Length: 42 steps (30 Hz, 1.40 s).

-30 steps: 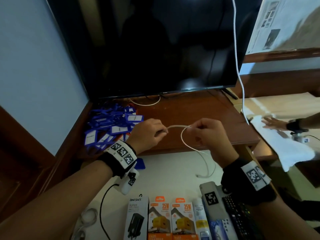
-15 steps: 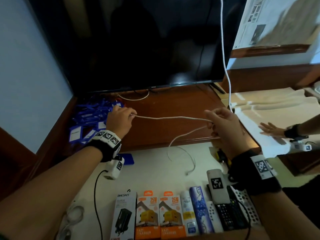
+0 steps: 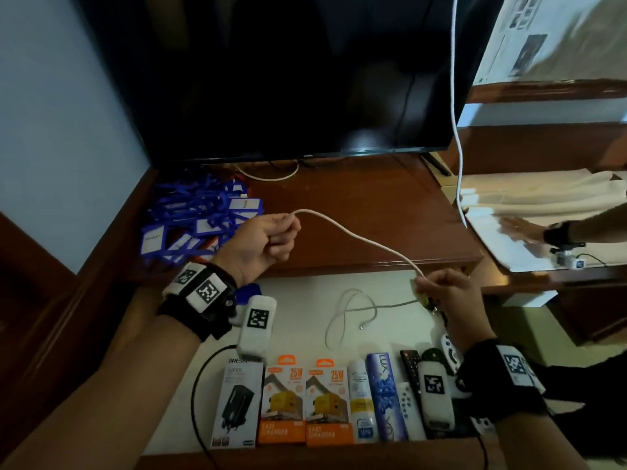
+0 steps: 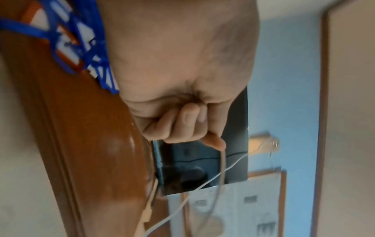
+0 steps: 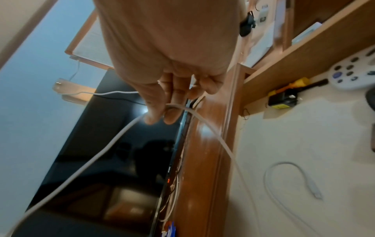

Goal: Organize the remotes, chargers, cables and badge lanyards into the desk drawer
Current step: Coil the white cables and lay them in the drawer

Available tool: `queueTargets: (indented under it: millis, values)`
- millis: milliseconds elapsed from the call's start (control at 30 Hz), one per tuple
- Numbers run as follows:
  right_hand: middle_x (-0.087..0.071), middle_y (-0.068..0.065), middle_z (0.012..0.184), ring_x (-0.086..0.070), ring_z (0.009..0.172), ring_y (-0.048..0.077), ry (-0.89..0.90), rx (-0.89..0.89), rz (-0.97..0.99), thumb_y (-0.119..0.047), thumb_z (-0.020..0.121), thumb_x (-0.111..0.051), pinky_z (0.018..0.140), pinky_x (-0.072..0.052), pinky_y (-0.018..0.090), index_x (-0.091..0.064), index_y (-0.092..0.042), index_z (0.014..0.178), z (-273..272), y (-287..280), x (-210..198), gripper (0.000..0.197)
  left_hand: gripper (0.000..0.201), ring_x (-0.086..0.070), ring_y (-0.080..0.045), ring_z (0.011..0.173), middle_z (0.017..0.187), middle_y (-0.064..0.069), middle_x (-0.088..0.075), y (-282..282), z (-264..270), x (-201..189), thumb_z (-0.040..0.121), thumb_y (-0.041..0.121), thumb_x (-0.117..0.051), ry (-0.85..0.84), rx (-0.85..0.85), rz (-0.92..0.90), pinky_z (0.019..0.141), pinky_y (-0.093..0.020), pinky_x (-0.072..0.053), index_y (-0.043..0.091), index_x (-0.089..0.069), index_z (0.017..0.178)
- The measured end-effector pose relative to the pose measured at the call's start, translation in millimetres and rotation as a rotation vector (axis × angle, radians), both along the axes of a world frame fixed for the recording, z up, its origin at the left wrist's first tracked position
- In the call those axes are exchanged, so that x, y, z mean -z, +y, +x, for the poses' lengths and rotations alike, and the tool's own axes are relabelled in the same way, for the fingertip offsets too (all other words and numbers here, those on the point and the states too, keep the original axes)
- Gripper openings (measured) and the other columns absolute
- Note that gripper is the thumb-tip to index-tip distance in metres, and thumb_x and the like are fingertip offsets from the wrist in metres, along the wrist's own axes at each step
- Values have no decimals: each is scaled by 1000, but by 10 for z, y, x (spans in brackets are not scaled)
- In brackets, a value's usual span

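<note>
Black and wide, the television [image 3: 288, 72] is standing at the back of the wooden desk top [image 3: 356, 212], and below its front edge the open desk drawer [image 3: 305, 300] is showing its pale floor. Along the drawer's near side a row is lying flat: a black-charger box [image 3: 237, 401], two orange fast-charger boxes [image 3: 303, 401], two slim tubes, then a black remote [image 3: 410, 364] and white remotes partly hidden under the right wrist. On the desk top's left corner a heap of blue badge lanyards [image 3: 200, 215] is sitting against the wall.

Now the white cable [image 3: 356, 237]: it is running in a sagging line between both hands above the desk's front edge. The left hand [image 3: 261, 244] is hovering over the desk top beside the lanyards, fingers curled into a fist, thumb and forefinger pinching one end of the cable; the left wrist view shows the cord coming out from under the thumb tip [image 4: 215, 141]. The right hand [image 3: 448, 293] is hanging over the drawer's far right corner, fingertips [image 5: 156, 115] pinching the cable loosely while the other fingers are staying curled. Past that grip the cable's free tail is lying looped on the drawer floor, its plug [image 5: 316, 191] resting there.

At far right, another person's hand [image 3: 522, 228] is lying flat on white paper.
</note>
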State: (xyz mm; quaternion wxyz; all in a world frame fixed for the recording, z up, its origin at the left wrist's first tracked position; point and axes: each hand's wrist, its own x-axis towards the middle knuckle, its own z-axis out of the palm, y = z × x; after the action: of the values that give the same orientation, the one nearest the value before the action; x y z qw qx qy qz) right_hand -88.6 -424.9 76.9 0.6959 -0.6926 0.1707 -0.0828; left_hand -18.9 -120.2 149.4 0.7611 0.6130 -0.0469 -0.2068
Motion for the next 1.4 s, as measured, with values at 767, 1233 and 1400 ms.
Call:
queueTargets:
  millis: [767, 1233, 1400]
  values:
    - [-56, 1, 49, -45, 43, 6, 33, -384, -395, 0, 84, -62, 48, -37, 13, -69, -6, 66, 114, 744, 165, 21, 32, -33, -10, 51, 57, 3, -35, -340, -415, 145, 102, 25, -39, -229, -422, 86, 54, -25, -28, 13, -60, 82]
    - [-40, -3, 52, -31, 49, 8, -139, -701, -188, 8, 87, -53, 49, -28, 16, -58, -9, 58, 522, 741, -203, 35, 25, -64, 2, 75, 81, 1, -70, -440, -192, 328, 97, 13, -50, -209, -229, 381, 73, -12, -46, 13, -71, 83]
    - [-43, -11, 47, -31, 46, 3, -175, -568, -131, 6, 92, -48, 47, -27, 14, -56, -10, 60, 663, 698, -253, 37, 29, -58, 5, 62, 69, -4, -66, -443, -66, 329, 100, 15, -45, -182, -141, 452, 63, -5, -41, 8, -71, 88]
